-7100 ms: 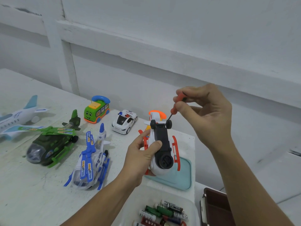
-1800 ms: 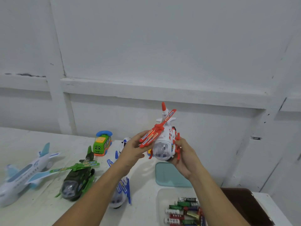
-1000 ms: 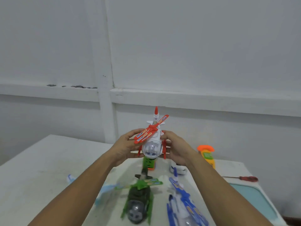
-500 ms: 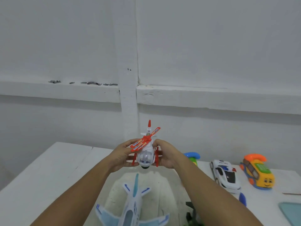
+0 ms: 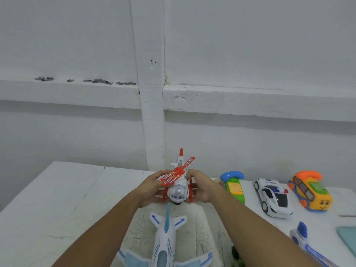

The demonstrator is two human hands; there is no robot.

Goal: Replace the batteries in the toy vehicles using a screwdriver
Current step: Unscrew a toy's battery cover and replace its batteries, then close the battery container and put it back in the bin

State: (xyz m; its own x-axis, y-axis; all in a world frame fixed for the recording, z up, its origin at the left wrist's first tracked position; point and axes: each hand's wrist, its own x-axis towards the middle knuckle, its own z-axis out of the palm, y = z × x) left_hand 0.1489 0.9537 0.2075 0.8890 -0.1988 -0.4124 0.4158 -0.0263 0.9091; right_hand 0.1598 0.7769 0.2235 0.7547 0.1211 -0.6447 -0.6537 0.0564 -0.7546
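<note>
Helicopter [image 5: 178,186] white, red rotor; airplane [image 5: 163,245] white, pale blue; police car [image 5: 273,197] white, black windows; table [image 5: 57,199] white.

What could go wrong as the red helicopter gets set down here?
The left hand and right hand hold the red helicopter close to the tail fin of the white airplane; lowering it there may snag or tip it. The rotor blades appear to lie against the left hand and might bend.
</note>
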